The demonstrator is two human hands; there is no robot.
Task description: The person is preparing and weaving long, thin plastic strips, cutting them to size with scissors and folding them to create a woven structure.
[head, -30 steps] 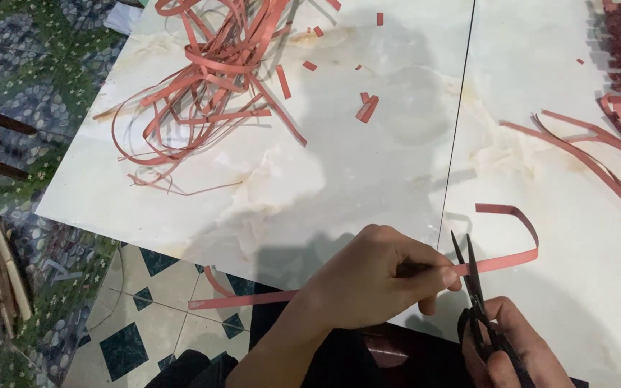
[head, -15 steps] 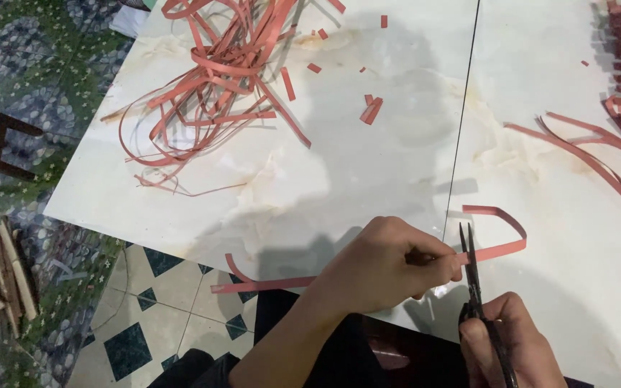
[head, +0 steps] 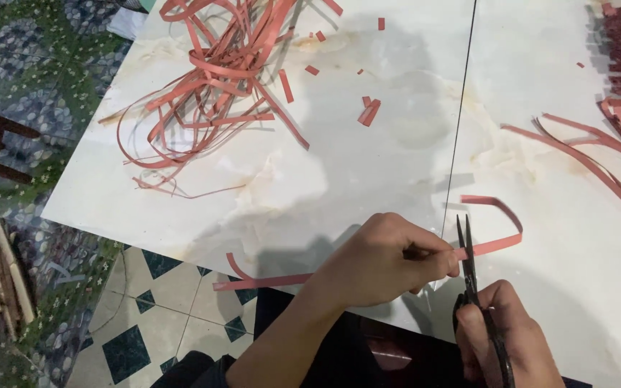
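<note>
Left hand [head: 386, 262]: fingers pinch red strip [head: 494, 241], lower centre | right hand [head: 501, 338]: closed around black scissors [head: 468, 266], blades nearly shut on strip | strip's tail sits farther left than before

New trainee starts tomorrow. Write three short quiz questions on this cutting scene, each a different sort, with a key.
1. True or false: the right hand holds the scissors.
2. What does the left hand pinch? A) red strip B) wooden stick C) cloth
3. Fill in: the tangled pile of red strips lies on the white ____ slab.

Key: 1 true; 2 A; 3 marble-look. The scissor blades stand at the strip, just right of the left fingertips.
</note>
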